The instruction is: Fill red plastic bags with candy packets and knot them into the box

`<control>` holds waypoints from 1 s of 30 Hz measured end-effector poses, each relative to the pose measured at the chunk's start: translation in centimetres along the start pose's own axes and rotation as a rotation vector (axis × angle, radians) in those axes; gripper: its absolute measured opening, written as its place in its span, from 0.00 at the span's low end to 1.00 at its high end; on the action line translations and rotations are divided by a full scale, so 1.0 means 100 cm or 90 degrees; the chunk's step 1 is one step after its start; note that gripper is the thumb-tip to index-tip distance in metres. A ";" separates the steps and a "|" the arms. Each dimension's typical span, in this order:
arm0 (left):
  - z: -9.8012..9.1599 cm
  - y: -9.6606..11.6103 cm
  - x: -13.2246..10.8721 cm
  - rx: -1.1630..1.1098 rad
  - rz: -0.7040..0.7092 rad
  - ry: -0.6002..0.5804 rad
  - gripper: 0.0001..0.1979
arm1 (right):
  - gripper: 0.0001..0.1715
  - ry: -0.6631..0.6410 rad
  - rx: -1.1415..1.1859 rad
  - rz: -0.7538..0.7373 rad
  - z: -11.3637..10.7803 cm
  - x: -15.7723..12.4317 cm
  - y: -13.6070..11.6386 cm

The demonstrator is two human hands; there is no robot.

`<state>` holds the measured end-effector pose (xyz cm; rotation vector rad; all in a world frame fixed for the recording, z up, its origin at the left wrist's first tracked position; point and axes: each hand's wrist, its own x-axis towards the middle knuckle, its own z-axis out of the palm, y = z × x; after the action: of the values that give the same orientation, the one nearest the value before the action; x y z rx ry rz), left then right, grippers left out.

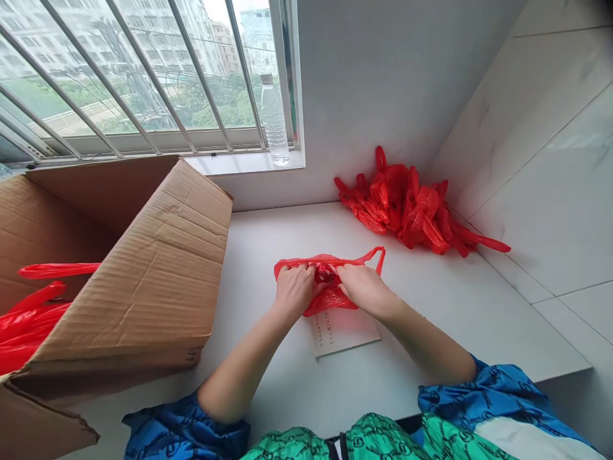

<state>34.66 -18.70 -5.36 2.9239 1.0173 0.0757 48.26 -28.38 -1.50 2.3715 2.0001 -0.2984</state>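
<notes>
Your left hand (297, 289) and right hand (363, 289) clamp the thin, crinkled red plastic bag (331, 303) over a flat, pale card (352, 337).

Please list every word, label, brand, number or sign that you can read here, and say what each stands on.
No text reads clearly enough to quote.
Card: columns of small print, too small to read.
Box: a dark mark by its lower corner, too blurred to read.
Blue sleeves and green cloth: dark letter-like pattern, not legible.
Held bag: no print that I can make out.
</notes>
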 end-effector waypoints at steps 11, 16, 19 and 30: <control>-0.031 -0.017 -0.007 -0.175 0.007 0.075 0.10 | 0.15 0.002 0.069 -0.042 -0.016 -0.012 0.016; -0.040 -0.015 -0.010 -0.325 0.029 0.141 0.12 | 0.22 0.056 0.429 -0.154 -0.024 -0.014 0.021; -0.040 -0.014 -0.012 -0.463 0.096 0.116 0.15 | 0.20 0.050 0.632 -0.135 -0.021 -0.006 0.023; -0.053 -0.017 -0.012 -0.945 0.076 -0.017 0.13 | 0.24 -0.038 0.891 -0.197 -0.026 -0.002 0.027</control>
<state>32.37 -17.98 -0.20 1.5799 0.3929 0.5205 51.19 -28.67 0.85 2.2888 2.4857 -2.3751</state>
